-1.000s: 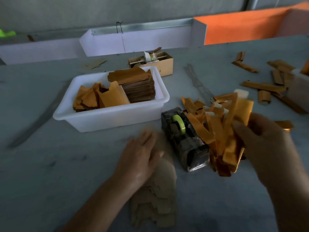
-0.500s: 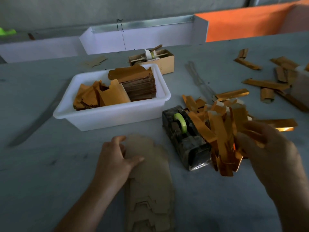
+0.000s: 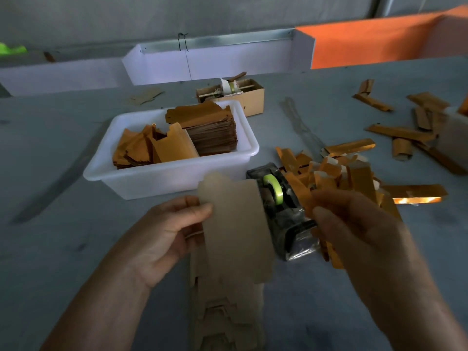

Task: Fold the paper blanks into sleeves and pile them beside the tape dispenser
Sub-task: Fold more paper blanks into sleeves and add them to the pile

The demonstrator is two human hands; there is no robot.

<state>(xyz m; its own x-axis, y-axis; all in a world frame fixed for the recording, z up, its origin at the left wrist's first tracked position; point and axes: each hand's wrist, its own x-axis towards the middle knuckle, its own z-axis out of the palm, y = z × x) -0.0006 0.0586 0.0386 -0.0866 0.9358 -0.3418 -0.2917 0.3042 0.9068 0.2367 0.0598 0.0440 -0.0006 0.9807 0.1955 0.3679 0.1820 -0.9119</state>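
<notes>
left hand (image 3: pixel 164 231) pinches blank (image 3: pixel 235 229) — right hand (image 3: pixel 354 224) loose | tape dispenser (image 3: pixel 281 206) behind blank — white tub (image 3: pixel 162 178) beyond

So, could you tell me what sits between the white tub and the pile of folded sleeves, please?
In the head view, the tape dispenser sits between the white tub and the sleeve pile.
</notes>
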